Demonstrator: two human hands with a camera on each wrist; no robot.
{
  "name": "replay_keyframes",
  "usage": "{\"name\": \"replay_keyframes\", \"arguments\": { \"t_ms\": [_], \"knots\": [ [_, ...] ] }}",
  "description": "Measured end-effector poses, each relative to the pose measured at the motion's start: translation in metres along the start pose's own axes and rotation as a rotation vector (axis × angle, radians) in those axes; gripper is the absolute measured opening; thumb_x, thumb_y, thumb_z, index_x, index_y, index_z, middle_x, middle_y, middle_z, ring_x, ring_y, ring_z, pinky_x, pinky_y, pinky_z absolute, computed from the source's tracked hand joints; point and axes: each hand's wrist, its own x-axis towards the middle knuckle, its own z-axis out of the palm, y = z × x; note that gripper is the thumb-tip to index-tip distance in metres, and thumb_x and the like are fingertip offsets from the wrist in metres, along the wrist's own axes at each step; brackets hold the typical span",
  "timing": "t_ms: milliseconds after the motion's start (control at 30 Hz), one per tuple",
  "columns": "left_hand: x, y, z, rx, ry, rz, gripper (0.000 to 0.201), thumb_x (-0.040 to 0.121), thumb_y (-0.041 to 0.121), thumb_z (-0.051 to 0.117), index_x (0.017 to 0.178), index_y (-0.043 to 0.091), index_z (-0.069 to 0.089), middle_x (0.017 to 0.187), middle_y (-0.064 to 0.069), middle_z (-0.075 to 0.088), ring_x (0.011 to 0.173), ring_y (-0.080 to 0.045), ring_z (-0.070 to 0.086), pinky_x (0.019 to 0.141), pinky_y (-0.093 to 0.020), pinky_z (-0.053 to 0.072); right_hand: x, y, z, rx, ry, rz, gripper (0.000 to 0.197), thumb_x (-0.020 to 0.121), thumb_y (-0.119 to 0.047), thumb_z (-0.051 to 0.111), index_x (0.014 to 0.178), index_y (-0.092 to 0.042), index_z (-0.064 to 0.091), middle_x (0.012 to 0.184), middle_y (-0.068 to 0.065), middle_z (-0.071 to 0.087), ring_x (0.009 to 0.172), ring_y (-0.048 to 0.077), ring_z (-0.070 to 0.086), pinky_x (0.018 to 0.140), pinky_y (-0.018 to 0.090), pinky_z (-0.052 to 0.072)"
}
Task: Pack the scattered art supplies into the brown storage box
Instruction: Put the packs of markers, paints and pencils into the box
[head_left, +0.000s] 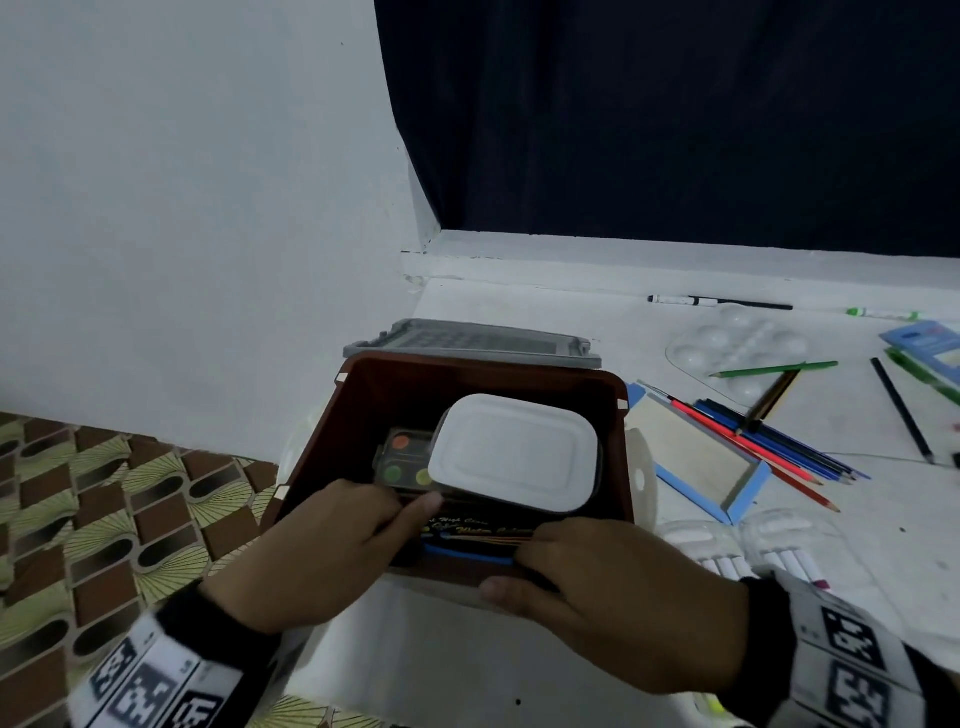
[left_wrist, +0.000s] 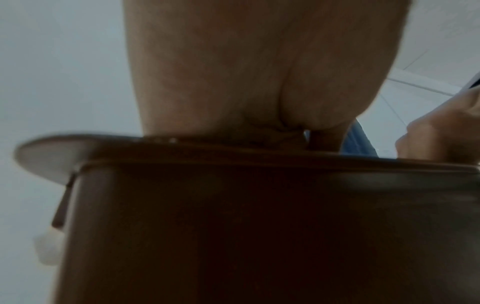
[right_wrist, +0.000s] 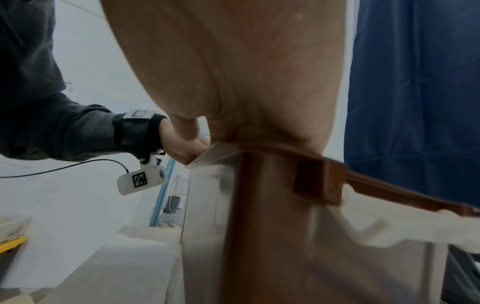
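Brown storage box (head_left: 618, 457) centre frame; both hands at its near rim. Left hand (head_left: 317, 556) and right hand (head_left: 613, 592) grip dark watercolour box (head_left: 478, 535), lowered inside. White-lidded container (head_left: 514, 452) and paint palette (head_left: 405, 457) inside too.

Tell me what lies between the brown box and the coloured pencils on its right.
In the head view, an open blue-edged case with a pale inside lies flat between the brown box and the coloured pencils, whose near ends overlap its far edge.
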Motion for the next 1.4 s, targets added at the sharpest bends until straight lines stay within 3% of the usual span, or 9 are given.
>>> {"name": "replay_keyframes", "arguments": {
  "t_ms": [100,233,300,367,467,667,1033,1200,1400],
  "knots": [
    [-0.006,0.011,0.001,0.032,0.061,0.087,0.039,0.106,0.051,0.026,0.083,0.031,0.051,0.057,0.016,0.041,0.05,-0.014,0.053,0.05,-0.034,0.049,-0.002,0.002,-0.001,-0.017,-0.013,-0.019,0.067,0.09,-0.075,0.013,0.097,-0.026,0.058,0.091,-0.007,0.064,0.08,0.009,0.058,0.077,0.028,0.049],
    [-0.003,0.002,0.009,-0.09,0.022,0.032,0.074,0.095,0.071,0.006,0.113,0.028,0.063,0.076,0.019,0.053,0.077,-0.018,0.064,0.066,-0.027,0.049,0.009,0.005,0.007,-0.111,-0.039,-0.047,0.075,0.087,-0.079,0.009,0.106,-0.025,0.058,0.093,-0.003,0.067,0.078,0.015,0.062,0.076,0.035,0.053],
    [0.0,0.007,-0.002,-0.188,-0.159,-0.053,0.047,0.101,0.039,0.025,0.14,0.022,0.046,0.068,0.008,0.055,0.056,-0.023,0.06,0.046,-0.03,0.049,0.016,0.007,0.009,-0.098,-0.116,-0.014,0.074,0.085,-0.08,0.014,0.11,-0.025,0.056,0.096,0.0,0.067,0.08,0.018,0.063,0.078,0.038,0.054],
    [0.001,-0.013,0.008,0.003,-0.147,0.066,0.077,0.085,0.023,0.034,0.157,0.012,0.012,0.059,-0.002,0.052,0.04,-0.021,0.049,0.03,-0.028,0.042,0.023,0.009,0.01,-0.065,-0.166,-0.003,0.072,0.083,-0.081,0.017,0.112,-0.026,0.054,0.096,0.001,0.067,0.081,0.018,0.063,0.08,0.04,0.055],
    [0.005,-0.022,0.013,0.133,-0.078,0.19,0.086,0.081,0.025,0.035,0.157,0.014,-0.003,0.068,-0.001,0.062,0.041,-0.017,0.053,0.028,-0.028,0.042,0.025,0.01,0.011,-0.062,-0.173,-0.002,0.065,0.086,-0.079,0.022,0.114,-0.028,0.05,0.098,0.002,0.066,0.081,0.018,0.062,0.08,0.04,0.055],
    [0.01,0.008,0.019,0.013,0.06,0.073,0.039,0.097,0.063,0.029,0.097,0.036,0.057,0.075,0.01,0.065,0.066,-0.008,0.063,0.064,-0.041,0.054,0.013,0.008,0.006,0.165,0.045,-0.058,0.043,0.097,-0.061,0.036,0.107,-0.025,0.057,0.092,-0.006,0.066,0.077,0.008,0.059,0.072,0.032,0.051],
    [0.022,0.103,0.055,-0.469,0.369,0.218,0.016,0.094,0.034,0.052,0.097,0.025,0.065,0.059,-0.002,0.054,0.05,-0.019,0.049,0.051,-0.034,0.04,-0.075,0.063,-0.021,0.309,0.586,-0.024,0.014,0.098,-0.021,0.057,0.103,-0.017,0.069,0.089,-0.007,0.069,0.08,0.006,0.062,0.073,0.029,0.05],
    [0.038,0.153,0.083,-0.518,0.368,0.28,0.019,0.099,0.04,0.056,0.101,0.023,0.064,0.065,-0.003,0.059,0.055,-0.023,0.058,0.051,-0.035,0.047,-0.133,0.141,-0.009,0.198,0.459,0.092,0.02,0.099,-0.031,0.054,0.107,-0.019,0.068,0.093,-0.007,0.069,0.083,0.005,0.062,0.075,0.032,0.05],
    [0.066,0.221,0.129,-0.495,0.336,0.263,0.02,0.091,0.047,0.052,0.098,0.031,0.062,0.068,0.0,0.056,0.06,-0.014,0.054,0.057,-0.025,0.043,-0.188,0.234,0.012,-0.096,-0.068,0.213,0.056,0.101,-0.053,0.025,0.142,-0.023,0.048,0.152,-0.001,0.041,0.141,0.016,0.036,0.114,0.037,0.034]
  ]
}}
